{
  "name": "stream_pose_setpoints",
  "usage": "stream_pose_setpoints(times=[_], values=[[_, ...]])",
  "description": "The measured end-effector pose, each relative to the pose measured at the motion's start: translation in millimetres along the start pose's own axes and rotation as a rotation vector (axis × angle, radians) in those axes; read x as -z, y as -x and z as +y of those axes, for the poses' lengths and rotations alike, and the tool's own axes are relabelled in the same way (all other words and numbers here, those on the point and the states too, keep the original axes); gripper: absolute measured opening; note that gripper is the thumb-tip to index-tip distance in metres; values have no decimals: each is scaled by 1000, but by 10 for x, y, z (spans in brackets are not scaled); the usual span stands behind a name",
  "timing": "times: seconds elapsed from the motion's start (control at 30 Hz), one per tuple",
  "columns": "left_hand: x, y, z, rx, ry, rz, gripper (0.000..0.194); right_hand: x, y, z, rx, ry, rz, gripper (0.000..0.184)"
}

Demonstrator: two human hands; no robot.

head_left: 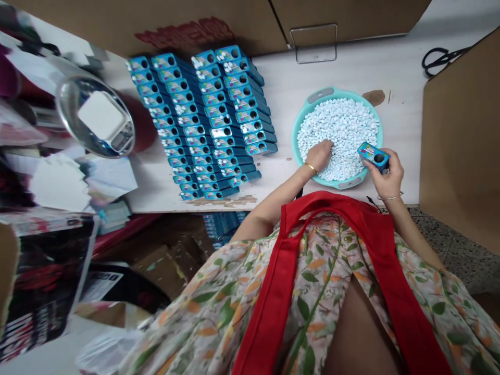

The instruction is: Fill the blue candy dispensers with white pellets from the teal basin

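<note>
A light-green basin (297, 127) filled with small white candies (344, 125) stands on the table. My left hand (319, 155) reaches into it from the near left, its fingers curled and closed among the candies; the fingertips are partly hidden. Over the basin's right rim, my right hand (388, 174) grips a blue box (375, 154) between thumb and fingers. The box is tilted, and its printed top with a dark round hole faces up. To the left, several columns of similar blue boxes (211, 112) stand packed together, with white candies lying on some of their tops.
Cardboard boxes (187, 23) line the back edge, and another carton (463, 140) stands at the right. Black scissors (441, 60) lie at the back right. A round metal container (130, 125) holding a white scale (102, 117) is at the left, near stacked white cards (58, 182).
</note>
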State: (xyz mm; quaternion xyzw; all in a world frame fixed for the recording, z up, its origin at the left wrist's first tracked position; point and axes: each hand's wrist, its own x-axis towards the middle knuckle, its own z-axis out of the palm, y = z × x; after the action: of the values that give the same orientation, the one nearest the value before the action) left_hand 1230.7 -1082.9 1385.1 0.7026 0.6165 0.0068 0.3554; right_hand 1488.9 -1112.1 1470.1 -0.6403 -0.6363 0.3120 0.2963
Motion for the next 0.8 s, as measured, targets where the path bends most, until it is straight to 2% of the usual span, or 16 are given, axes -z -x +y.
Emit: stream_pose_setpoints(times=[0.07, 0.17, 0.27, 0.37, 0.47, 0.57, 0.67, 0.8], values=[[8, -6, -14, -13, 54, -1, 39, 3, 33, 11, -49, -15, 14, 53], [190, 125, -174, -68, 137, -6, 36, -2, 52, 33, -48, -21, 32, 52], [511, 329, -302, -188, 168, 29, 35, -22, 33, 69, 21, 19, 27, 50], [909, 514, -260, -332, 136, 74, 34, -83, -9, 102, 127, 84, 9, 49], [1293, 631, -53, -433, 34, 57, 33, -190, -53, 95, 238, 145, -19, 49], [1584, 684, 238, -476, -120, -7, 30, -304, -88, 46, 315, 183, -51, 47], [1772, 717, 529, -466, -289, -44, 28, -384, -109, 2, 352, 199, -73, 46], [1893, 806, 867, -447, -430, -25, 30, -436, -114, -4, 378, 202, -76, 45]])
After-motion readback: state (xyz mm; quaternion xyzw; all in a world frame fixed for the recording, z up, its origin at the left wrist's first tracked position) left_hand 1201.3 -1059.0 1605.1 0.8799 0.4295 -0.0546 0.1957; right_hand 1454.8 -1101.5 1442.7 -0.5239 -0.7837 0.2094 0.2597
